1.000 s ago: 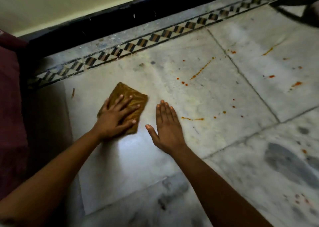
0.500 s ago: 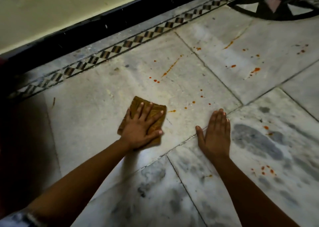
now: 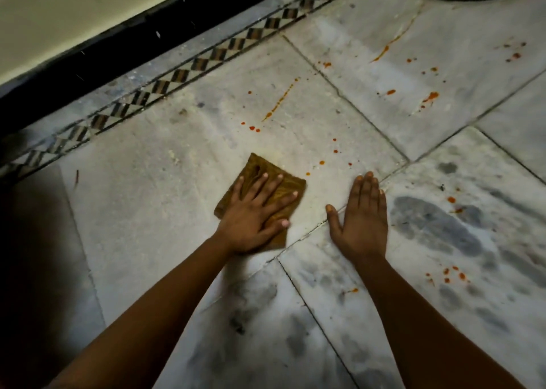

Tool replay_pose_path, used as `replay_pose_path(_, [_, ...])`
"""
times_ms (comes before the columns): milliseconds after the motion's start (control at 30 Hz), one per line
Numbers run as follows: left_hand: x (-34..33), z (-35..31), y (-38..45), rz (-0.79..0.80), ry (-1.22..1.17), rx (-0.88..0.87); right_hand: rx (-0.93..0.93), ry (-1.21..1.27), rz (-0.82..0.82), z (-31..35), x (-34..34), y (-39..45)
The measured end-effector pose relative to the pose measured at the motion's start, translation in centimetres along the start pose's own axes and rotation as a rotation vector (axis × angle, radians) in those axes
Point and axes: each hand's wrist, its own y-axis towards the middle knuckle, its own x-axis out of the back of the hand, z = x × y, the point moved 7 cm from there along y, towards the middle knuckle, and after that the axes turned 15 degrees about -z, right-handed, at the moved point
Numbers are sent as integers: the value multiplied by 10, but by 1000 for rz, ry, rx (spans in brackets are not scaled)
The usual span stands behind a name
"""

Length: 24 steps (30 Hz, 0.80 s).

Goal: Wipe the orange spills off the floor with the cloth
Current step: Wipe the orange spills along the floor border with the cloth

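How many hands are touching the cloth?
1: the left hand presses flat on the brown cloth. The right hand lies flat on the bare marble floor, apart from it.

Home interior, marble floor (image 3: 153,199), inlaid checkered border (image 3: 206,60), painted wall (image 3: 74,10)

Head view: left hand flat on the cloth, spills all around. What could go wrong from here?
1. The cloth is small and already yellow-brown; it may smear the nearby orange drops rather than lift them.
2. The right hand rests flat on the floor and could slide into unwiped splatter.
3. The left hand only presses with straight fingers, so the cloth may slip.
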Motion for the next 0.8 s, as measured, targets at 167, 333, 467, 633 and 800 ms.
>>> replay_pose_path(167, [-5, 23, 53, 63, 12, 212, -9, 9, -8, -1, 1, 1])
replay_pose_path(333, [-17, -5, 117, 157, 3, 261, -11, 32, 21, 1, 5, 1])
replay_pose_path(467, [-13, -26, 74, 166, 15, 117, -45, 44, -5, -5, 11, 7])
replay_pose_path(633, [-9, -17, 62, 102, 42, 82, -90, -29, -23, -23, 5, 7])
replay_pose_path(800, [-27, -28, 159, 51, 17, 154, -87, -38, -41, -20, 8, 6])
